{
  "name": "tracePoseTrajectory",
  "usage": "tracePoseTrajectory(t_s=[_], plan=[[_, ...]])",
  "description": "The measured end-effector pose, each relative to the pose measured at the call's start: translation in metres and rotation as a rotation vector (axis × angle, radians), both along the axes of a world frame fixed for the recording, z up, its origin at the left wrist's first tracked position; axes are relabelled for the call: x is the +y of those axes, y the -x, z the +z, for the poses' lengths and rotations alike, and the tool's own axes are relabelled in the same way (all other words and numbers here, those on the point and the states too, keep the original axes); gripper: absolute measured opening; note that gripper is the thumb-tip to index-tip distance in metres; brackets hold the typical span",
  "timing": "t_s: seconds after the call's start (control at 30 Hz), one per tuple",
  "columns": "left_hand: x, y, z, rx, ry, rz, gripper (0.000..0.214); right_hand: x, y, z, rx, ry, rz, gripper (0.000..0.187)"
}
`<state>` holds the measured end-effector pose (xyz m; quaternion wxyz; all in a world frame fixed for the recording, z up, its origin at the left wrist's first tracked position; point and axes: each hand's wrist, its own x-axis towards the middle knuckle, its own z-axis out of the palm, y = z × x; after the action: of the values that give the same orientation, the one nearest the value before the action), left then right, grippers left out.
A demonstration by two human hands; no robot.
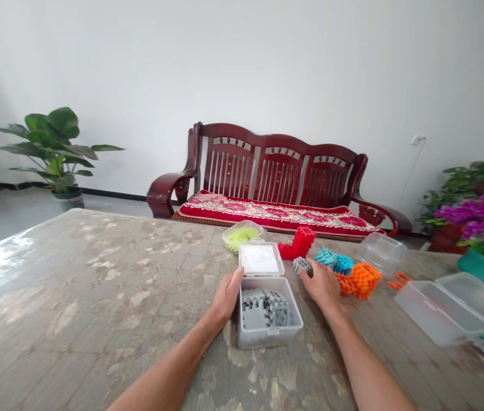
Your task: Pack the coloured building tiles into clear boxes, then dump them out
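A clear plastic box (270, 339) with its lid (261, 260) swung back sits in front of me, holding several grey interlocking pieces (263, 308). My left hand (226, 294) grips the box's left side near the hinge, thumb at the rim; its other fingers are mostly hidden. To the right of the lid, my right hand (323, 283) is closed on a grey interlocking block cluster (302, 265) at table level. Just beyond that hand are a red block cluster (299, 242), a blue block cluster (334, 260) and an orange block cluster (365, 279).
Behind the lid stands a container of yellow-green pieces (242, 234). Two clear boxes lie to the right: an upturned one (382, 251) and an open one (443, 319). Loose orange pieces (399, 280) rest between them. A wooden bench (276, 154) stands beyond the table (96, 319).
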<state>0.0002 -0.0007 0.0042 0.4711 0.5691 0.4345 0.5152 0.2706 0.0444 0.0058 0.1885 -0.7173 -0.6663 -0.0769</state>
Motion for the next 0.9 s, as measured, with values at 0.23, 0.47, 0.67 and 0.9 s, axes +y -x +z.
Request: tracePoseTrajectory(t_s=[0.23,0.47,0.67,0.9], plan=[[-0.002,-0.001,0.003,-0.038,0.047,-0.018,0.063,0.000,-0.003,-0.003,0.023,-0.048,0.020,0.041],[-0.001,-0.001,0.001,-0.024,0.029,-0.011,0.063,-0.001,0.006,0.018,0.591,-0.104,0.192,0.049],[-0.001,-0.001,0.000,-0.032,0.026,-0.003,0.062,-0.032,0.030,0.067,0.760,0.154,0.663,0.052],[-0.003,-0.003,0.006,-0.045,0.047,-0.030,0.065,-0.067,0.061,0.093,0.395,0.251,0.910,0.058]])
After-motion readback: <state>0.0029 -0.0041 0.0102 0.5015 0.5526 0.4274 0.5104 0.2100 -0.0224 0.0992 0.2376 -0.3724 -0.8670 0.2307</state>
